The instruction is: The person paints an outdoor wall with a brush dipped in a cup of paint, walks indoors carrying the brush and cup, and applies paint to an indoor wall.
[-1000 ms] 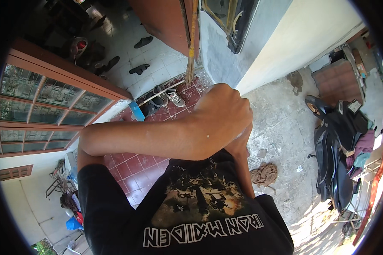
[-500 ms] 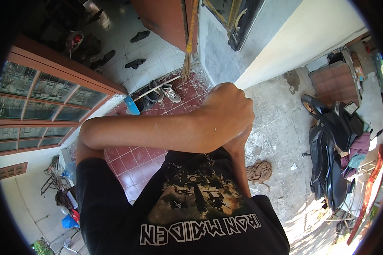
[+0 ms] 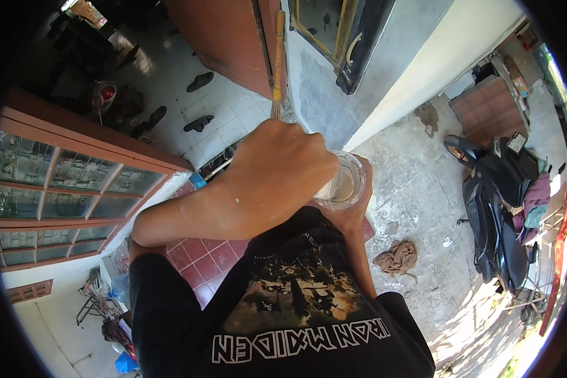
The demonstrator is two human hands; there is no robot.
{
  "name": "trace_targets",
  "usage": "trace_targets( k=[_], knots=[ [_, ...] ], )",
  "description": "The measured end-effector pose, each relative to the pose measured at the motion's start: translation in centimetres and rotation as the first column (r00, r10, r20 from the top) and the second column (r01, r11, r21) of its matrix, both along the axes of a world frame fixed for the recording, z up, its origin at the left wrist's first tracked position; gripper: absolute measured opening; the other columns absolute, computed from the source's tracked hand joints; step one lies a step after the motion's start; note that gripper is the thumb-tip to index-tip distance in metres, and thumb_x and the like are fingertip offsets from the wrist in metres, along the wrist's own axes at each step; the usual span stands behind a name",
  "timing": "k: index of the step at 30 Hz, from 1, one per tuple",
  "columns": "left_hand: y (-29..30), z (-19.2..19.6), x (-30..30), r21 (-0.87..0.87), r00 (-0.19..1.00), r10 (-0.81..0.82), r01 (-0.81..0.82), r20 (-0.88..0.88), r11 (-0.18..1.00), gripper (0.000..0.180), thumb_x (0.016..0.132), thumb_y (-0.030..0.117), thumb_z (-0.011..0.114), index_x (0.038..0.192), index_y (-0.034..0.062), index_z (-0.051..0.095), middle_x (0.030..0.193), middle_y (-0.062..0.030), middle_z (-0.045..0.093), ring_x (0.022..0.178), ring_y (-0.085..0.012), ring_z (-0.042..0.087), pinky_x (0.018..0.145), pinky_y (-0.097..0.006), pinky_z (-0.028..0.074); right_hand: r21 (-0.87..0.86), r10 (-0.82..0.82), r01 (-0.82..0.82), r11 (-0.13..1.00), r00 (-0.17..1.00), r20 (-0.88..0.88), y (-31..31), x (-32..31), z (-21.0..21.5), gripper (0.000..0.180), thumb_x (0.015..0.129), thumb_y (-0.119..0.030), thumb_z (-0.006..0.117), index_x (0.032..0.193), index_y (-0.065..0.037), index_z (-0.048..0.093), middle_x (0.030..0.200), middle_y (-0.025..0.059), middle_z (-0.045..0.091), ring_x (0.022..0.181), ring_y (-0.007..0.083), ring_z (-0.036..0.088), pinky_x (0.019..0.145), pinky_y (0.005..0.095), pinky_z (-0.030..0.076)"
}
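A clear round cup [image 3: 351,178], probably plastic or glass, sits in my right hand [image 3: 349,217], whose fingers wrap its far and right side. Its open mouth faces up toward me. Just left of the cup, my left hand [image 3: 286,170] is closed, knuckles up, its forearm crossing in front of my chest. A pale patch shows between the left hand and the cup's rim; what the left fingers hold is hidden under the hand. Both hands are raised in front of my dark printed shirt [image 3: 290,296].
A broom [image 3: 277,63] leans by the brown door [image 3: 217,34]. Dark sandals [image 3: 200,123] lie on white tiles inside. A crumpled brown cloth [image 3: 395,258] lies on the concrete at right, near a black motorbike [image 3: 494,208]. Brown-framed windows [image 3: 63,183] stand at left.
My left hand has shifted left, off the cup and the right hand that it hid before. The cup's mouth now shows. The view has tilted slightly.
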State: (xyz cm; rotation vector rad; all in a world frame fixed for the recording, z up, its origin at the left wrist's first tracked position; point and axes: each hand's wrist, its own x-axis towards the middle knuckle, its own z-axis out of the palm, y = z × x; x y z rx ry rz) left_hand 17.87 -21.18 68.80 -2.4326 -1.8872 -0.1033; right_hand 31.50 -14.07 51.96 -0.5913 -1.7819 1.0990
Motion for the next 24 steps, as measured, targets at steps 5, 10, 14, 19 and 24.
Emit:
trace_targets(
  k=[5, 10, 14, 19, 24],
  knots=[
    [-1.5, -0.7, -4.8, -0.005, 0.984, 0.140, -0.141, 0.113, 0.990, 0.023, 0.073, 0.031, 0.064, 0.072, 0.0079, 0.063, 0.066, -0.0092, 0.060, 0.068, -0.0275, 0.059, 0.060, -0.039, 0.043, 0.028, -0.161, 0.162, 0.986, 0.987, -0.004, 0.3, -2.5, -0.5, 0.064, 0.053, -0.016, 0.082, 0.105, -0.002, 0.047, 0.094, 0.0094, 0.058, 0.087, 0.0202, 0.058, 0.076, 0.0316, 0.046],
    [-2.9, -2.3, -8.2, -0.008, 0.932, 0.247, -0.254, 0.264, 0.967, 0.031, 0.071, 0.038, 0.067, 0.080, 0.0077, 0.067, 0.068, -0.0104, 0.062, 0.063, -0.0289, 0.059, 0.058, -0.037, 0.045, 0.023, -0.207, 0.208, 0.978, 0.978, -0.031, -0.4, -4.4, 1.5, 0.062, 0.054, -0.012, 0.080, 0.106, -0.002, 0.046, 0.094, 0.0102, 0.060, 0.086, 0.0206, 0.059, 0.076, 0.0318, 0.046],
    [-3.6, -3.0, -10.1, 0.032, 0.908, 0.222, -0.249, 0.355, 0.968, 0.033, 0.068, 0.038, 0.069, 0.078, 0.0067, 0.068, 0.068, -0.0111, 0.063, 0.061, -0.0290, 0.060, 0.057, -0.036, 0.046, -0.019, -0.215, 0.215, 0.976, 0.976, -0.027, -1.1, -5.7, 1.5, 0.063, 0.054, -0.011, 0.079, 0.107, -0.003, 0.046, 0.093, 0.0111, 0.061, 0.086, 0.0209, 0.060, 0.077, 0.0320, 0.046],
    [-4.9, -3.8, -11.2, 0.045, 0.897, 0.239, -0.275, 0.371, 0.960, 0.033, 0.068, 0.038, 0.069, 0.078, 0.0068, 0.067, 0.070, -0.0095, 0.063, 0.062, -0.0275, 0.061, 0.057, -0.036, 0.046, -0.002, -0.248, 0.248, 0.969, 0.969, -0.023, -1.6, -6.8, 0.5, 0.066, 0.053, -0.011, 0.079, 0.109, -0.002, 0.045, 0.094, 0.0113, 0.061, 0.087, 0.0208, 0.060, 0.077, 0.0323, 0.047],
    [-5.1, -3.7, -12.1, 0.049, 0.887, 0.212, -0.253, 0.410, 0.966, 0.030, 0.069, 0.037, 0.068, 0.078, 0.0087, 0.067, 0.069, -0.0071, 0.062, 0.061, -0.0257, 0.060, 0.055, -0.036, 0.045, -0.028, -0.266, 0.266, 0.964, 0.964, 0.015, -2.6, -7.7, 0.4, 0.068, 0.052, -0.012, 0.080, 0.109, -0.002, 0.045, 0.095, 0.0120, 0.061, 0.088, 0.0212, 0.061, 0.077, 0.0323, 0.047]
  ],
)
